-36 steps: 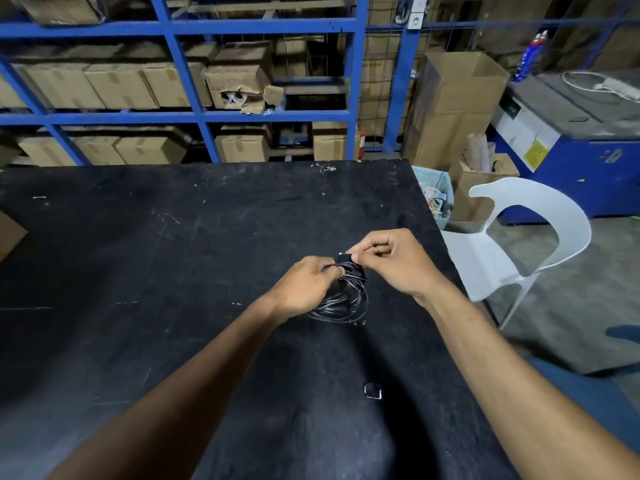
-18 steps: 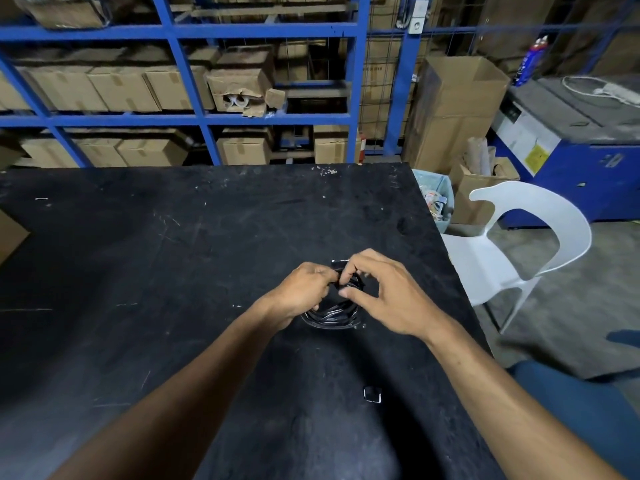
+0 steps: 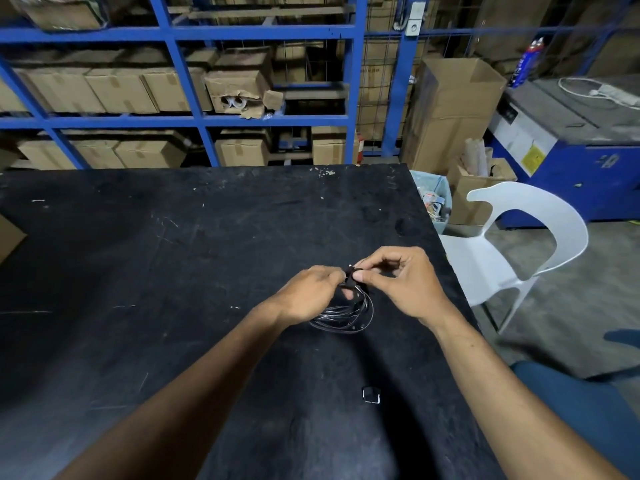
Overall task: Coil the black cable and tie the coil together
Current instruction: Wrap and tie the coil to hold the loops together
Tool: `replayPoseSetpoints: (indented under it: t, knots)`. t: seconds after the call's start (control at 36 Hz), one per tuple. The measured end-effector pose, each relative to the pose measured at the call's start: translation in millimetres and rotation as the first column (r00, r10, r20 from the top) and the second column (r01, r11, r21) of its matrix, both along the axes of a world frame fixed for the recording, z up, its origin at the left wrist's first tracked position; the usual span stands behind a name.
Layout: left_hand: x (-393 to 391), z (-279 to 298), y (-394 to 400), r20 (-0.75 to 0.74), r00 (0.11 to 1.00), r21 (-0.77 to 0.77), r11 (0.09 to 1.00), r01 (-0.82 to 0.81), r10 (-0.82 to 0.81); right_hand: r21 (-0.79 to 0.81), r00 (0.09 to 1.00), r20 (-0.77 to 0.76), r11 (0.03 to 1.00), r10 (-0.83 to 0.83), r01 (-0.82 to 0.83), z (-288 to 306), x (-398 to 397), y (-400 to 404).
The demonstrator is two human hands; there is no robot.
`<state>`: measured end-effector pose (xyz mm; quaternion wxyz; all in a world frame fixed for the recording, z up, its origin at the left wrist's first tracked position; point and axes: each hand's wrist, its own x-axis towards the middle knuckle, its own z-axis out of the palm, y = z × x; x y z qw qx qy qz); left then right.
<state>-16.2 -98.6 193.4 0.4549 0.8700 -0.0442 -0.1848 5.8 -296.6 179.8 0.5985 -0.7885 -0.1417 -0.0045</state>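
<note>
The black cable (image 3: pixel 349 315) is wound into a small coil that hangs from my fingers and rests on the black table (image 3: pixel 173 258). My left hand (image 3: pixel 308 292) pinches the top of the coil from the left. My right hand (image 3: pixel 403 278) pinches a short black strap or cable end (image 3: pixel 351 274) at the same spot, thumb and forefinger together. The two hands almost touch above the coil. Whether the strap is wrapped fully around the coil is hidden by my fingers.
A small black clip-like piece (image 3: pixel 371 395) lies on the table near me. The table's right edge runs close to my right hand. Beyond it stand a white plastic chair (image 3: pixel 512 251), a bin (image 3: pixel 434 202), cardboard boxes and blue shelving (image 3: pixel 194 74).
My right hand lifted from over the coil and turned, now pinching the strap at the coil's top. The coil hangs a little lower and looser. My left hand barely moved.
</note>
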Motion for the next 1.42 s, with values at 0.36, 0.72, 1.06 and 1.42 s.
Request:
replayPoseSetpoints:
  t: [0.36, 0.72, 1.06, 1.42]
  knots:
    - [-7.4, -2.3, -3.1, 0.101, 0.995, 0.075, 0.997, 0.0, -0.008, 0.142, 0.976, -0.217, 0.989, -0.014, 0.046, 6.2, -0.4, 3.5]
    - [-10.1, -5.7, -2.8, 0.233, 0.971, -0.123, 0.992, -0.033, 0.061, 0.269, 0.934, -0.351, 0.963, 0.071, 0.028, 25.8, 11.7, 9.2]
    - [0.9, 0.6, -7.0, -0.033, 0.882, -0.598, 0.697, -0.395, 0.471, 0.35, 0.845, -0.503, 0.937, 0.182, 0.007, 9.4, -23.6, 29.7]
    - [-8.6, -9.5, -16.8, -0.297, 0.797, -0.821, 0.285, -0.494, 0.526, 0.551, 0.794, -0.603, 0.761, 0.081, 0.341, 0.2, -33.1, 48.6]
